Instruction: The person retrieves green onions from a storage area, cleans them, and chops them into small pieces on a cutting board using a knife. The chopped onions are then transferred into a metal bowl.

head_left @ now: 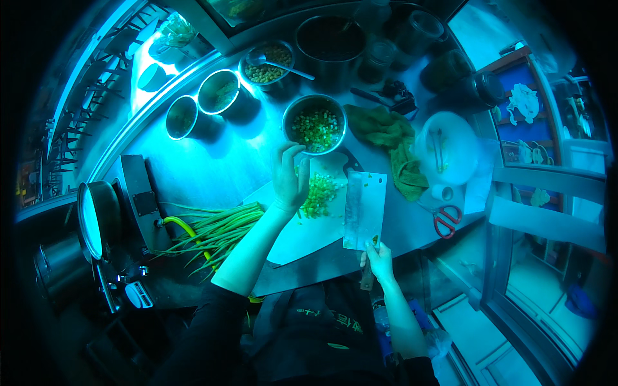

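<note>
My left hand (291,176) has its fingers and thumb at the near rim of a round metal pot (286,126), pinching the edge. Chopped scallions (316,128) lie inside this pot. Below it, a heap of cut scallions (318,193) rests on a pale cutting board (294,241). In my right hand (379,260) is the handle of a broad cleaver (364,207), its blade flat to view over the board's right side with green bits stuck on it. A bunch of whole scallions (227,227) lies left of the board, partly behind my left forearm.
Metal containers (182,117) and a pot with a ladle (266,62) line the back. At right are a green cloth (386,130), a white bowl (463,149) and red-handled scissors (448,222). A second dark-handled knife (351,161) lies behind the cleaver. A pan (99,222) stands far left.
</note>
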A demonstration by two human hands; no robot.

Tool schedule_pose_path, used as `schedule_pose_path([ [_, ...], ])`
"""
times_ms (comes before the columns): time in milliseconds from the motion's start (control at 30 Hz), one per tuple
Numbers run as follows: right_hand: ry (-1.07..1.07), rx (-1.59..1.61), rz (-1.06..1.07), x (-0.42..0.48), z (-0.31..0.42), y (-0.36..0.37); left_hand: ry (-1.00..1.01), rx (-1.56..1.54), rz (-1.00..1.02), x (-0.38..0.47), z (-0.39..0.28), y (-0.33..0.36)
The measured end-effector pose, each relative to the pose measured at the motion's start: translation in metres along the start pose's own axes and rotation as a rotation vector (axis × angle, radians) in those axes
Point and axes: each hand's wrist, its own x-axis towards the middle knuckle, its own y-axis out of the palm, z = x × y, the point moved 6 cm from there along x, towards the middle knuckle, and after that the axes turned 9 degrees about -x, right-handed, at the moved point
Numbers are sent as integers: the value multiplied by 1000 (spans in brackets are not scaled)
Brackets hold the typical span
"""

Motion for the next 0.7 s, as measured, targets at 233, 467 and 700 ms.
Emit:
schedule_pose_path([
  [233, 17, -74, 0, 14, 19, 29, -359, 395, 66, -110, 46, 9],
  [467, 4, -182, 95, 22, 20, 50, -311, 316, 135, -121, 36, 28],
  [700, 25, -119, 117, -4, -8, 83, -254, 207, 163, -149, 9, 26],
])
